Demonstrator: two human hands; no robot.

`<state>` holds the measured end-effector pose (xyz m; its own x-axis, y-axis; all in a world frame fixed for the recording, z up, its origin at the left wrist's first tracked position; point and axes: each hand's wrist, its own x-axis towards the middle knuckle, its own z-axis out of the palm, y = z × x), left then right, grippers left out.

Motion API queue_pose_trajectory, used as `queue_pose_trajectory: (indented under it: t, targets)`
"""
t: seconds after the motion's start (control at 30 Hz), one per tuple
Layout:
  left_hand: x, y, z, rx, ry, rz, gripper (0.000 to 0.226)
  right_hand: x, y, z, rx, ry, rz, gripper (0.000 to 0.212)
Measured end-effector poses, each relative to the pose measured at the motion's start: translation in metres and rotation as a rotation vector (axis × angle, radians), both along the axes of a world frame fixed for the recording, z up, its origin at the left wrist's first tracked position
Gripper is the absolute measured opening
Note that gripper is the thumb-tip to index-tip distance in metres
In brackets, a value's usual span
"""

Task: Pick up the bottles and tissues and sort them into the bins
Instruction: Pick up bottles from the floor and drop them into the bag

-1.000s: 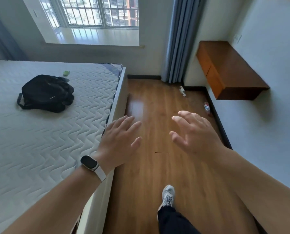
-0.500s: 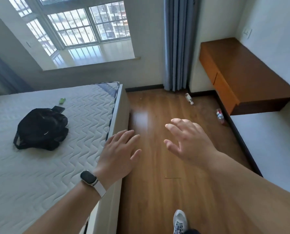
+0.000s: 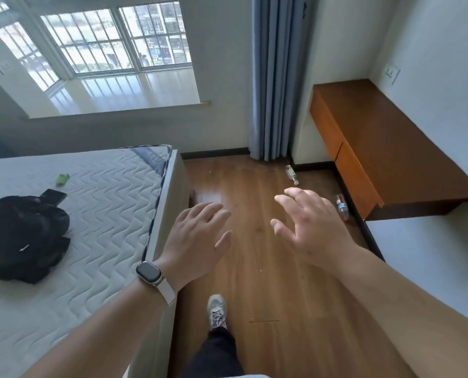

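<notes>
While both hands empty, fingers spread: two floor bottles lying lengthwise, caps toward viewer.

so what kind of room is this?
Most likely a bedroom: bare quilted mattress on a bed, wall-mounted wooden desk, blue curtain beside a barred window.

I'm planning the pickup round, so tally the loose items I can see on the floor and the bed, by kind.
Bottles on the floor: 2, one by the curtain, one with a red label
Black bag: 1
Phone: 1
Small green item: 1
Total: 5
</notes>
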<state>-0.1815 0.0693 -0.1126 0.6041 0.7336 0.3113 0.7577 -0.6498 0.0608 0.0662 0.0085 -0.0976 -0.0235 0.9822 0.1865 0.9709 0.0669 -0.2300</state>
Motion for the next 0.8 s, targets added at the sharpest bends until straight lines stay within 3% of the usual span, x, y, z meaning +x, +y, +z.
queue_pose_trajectory:
  t: [0.47, 0.8]
  targets:
    - [0.046, 0.288, -0.027, -0.058, -0.033, -0.242, 0.035, 0.033, 0.206, 0.003, -0.136, -0.208, -0.238, 0.056]
    - [0.076, 0.409, -0.027, -0.053, -0.007, -0.344, 0.04, 0.053, 0.311, -0.004, -0.14, -0.201, -0.316, 0.056]
